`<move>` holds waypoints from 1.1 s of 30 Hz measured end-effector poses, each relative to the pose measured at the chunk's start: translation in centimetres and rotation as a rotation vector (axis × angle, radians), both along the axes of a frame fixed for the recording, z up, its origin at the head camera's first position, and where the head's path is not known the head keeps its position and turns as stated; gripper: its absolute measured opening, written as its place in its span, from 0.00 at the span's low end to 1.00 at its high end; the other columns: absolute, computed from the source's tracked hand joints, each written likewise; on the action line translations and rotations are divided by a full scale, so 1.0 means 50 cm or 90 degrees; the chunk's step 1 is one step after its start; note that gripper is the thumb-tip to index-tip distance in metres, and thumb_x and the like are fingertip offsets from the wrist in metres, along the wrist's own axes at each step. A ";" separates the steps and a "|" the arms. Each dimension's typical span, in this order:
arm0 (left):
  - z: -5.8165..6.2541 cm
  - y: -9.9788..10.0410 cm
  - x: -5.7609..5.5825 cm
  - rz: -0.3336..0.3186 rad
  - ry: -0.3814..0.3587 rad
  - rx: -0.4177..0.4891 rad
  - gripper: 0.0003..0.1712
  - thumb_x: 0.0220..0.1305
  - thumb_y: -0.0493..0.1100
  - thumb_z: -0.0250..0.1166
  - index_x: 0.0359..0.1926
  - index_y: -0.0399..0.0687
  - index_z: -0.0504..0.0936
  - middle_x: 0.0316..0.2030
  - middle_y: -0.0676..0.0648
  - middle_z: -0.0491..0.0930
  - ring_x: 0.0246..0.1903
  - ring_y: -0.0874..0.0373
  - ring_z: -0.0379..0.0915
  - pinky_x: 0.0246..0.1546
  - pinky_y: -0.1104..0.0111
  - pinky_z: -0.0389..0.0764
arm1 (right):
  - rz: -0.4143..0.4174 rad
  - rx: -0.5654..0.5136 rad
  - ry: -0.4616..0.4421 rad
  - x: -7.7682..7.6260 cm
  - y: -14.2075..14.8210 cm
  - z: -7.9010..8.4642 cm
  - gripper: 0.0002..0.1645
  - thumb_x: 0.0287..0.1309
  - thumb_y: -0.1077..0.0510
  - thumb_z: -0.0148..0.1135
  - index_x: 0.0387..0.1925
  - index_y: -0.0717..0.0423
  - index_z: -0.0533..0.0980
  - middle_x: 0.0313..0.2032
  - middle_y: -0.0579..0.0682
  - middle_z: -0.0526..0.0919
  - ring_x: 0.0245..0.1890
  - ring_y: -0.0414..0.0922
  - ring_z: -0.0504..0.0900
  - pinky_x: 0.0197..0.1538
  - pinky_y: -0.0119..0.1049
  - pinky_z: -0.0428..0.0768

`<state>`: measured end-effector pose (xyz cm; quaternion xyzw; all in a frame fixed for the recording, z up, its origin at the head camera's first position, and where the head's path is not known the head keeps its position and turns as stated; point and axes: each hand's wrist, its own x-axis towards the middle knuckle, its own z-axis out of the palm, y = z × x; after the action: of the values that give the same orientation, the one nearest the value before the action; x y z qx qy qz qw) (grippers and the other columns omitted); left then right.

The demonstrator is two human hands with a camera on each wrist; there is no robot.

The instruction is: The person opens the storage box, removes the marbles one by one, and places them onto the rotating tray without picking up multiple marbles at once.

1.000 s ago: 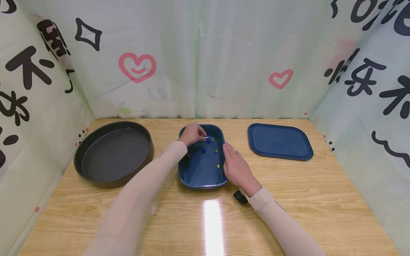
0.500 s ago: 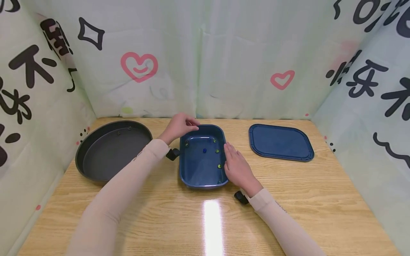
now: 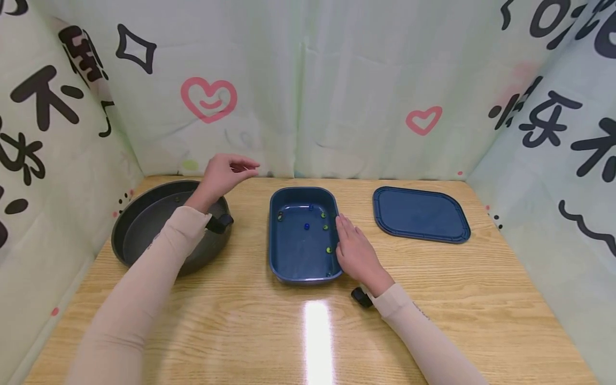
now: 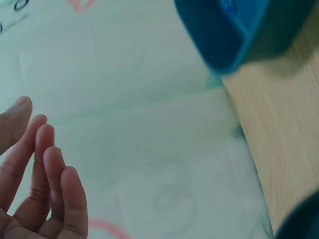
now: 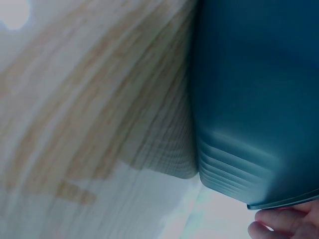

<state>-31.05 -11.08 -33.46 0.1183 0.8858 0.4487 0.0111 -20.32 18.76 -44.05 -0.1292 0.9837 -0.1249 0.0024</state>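
Observation:
My left hand (image 3: 222, 175) is raised over the far right rim of the round dark pan (image 3: 159, 235). Its fingers are fairly straight, and the left wrist view shows nothing between thumb and fingertips (image 4: 45, 144). At mid-table stands a deep blue rectangular container (image 3: 302, 264), with several small marbles scattered inside, among them a blue marble (image 3: 307, 226) and a yellow-green marble (image 3: 329, 249). My right hand (image 3: 360, 256) rests with straight fingers against the container's right side. One small marble (image 3: 177, 199) shows in the pan; the forearm and hand hide part of it.
A flat blue lid (image 3: 421, 214) lies on the wooden table (image 3: 433, 289), right of the container. Printed fabric (image 3: 337, 96) hangs along the back and both sides, right at the table edge. A black wrist camera (image 3: 218, 223) sits by the left cuff.
My left hand has risen out of the blue container and moved left to the pan. A marble now shows at the container's left side, where the hand was. My right hand has stayed put.

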 end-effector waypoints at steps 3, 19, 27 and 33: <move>0.001 -0.041 -0.006 0.026 0.018 0.009 0.18 0.60 0.46 0.65 0.50 0.44 0.83 0.48 0.40 0.82 0.42 0.53 0.76 0.44 0.65 0.76 | -0.001 -0.003 0.003 -0.001 0.001 -0.002 0.35 0.65 0.60 0.43 0.70 0.67 0.49 0.72 0.61 0.52 0.72 0.54 0.53 0.71 0.51 0.56; -0.051 -0.222 -0.026 0.146 0.055 0.049 0.24 0.60 0.51 0.65 0.50 0.37 0.81 0.27 0.75 0.74 0.30 0.80 0.69 0.32 0.83 0.71 | 0.002 0.000 0.005 -0.001 0.002 -0.005 0.35 0.65 0.60 0.43 0.70 0.67 0.49 0.72 0.61 0.52 0.72 0.54 0.53 0.70 0.52 0.57; -0.102 -0.268 -0.031 0.176 0.055 0.013 0.23 0.61 0.48 0.64 0.50 0.32 0.80 0.24 0.77 0.72 0.26 0.83 0.67 0.31 0.84 0.69 | 0.000 0.000 0.006 0.000 0.001 -0.001 0.35 0.65 0.60 0.44 0.70 0.67 0.49 0.72 0.61 0.52 0.72 0.54 0.54 0.70 0.52 0.57; -0.138 -0.292 -0.036 0.201 0.046 -0.032 0.20 0.61 0.45 0.64 0.48 0.33 0.81 0.29 0.65 0.78 0.23 0.84 0.64 0.27 0.83 0.68 | -0.005 0.001 0.003 0.000 0.000 -0.001 0.35 0.65 0.60 0.44 0.70 0.67 0.49 0.72 0.60 0.51 0.72 0.54 0.54 0.71 0.51 0.57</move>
<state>-32.85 -25.67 -40.34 -0.0065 0.9039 0.4183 -0.0888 -20.30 18.78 -44.11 -0.1253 0.9843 -0.1240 -0.0004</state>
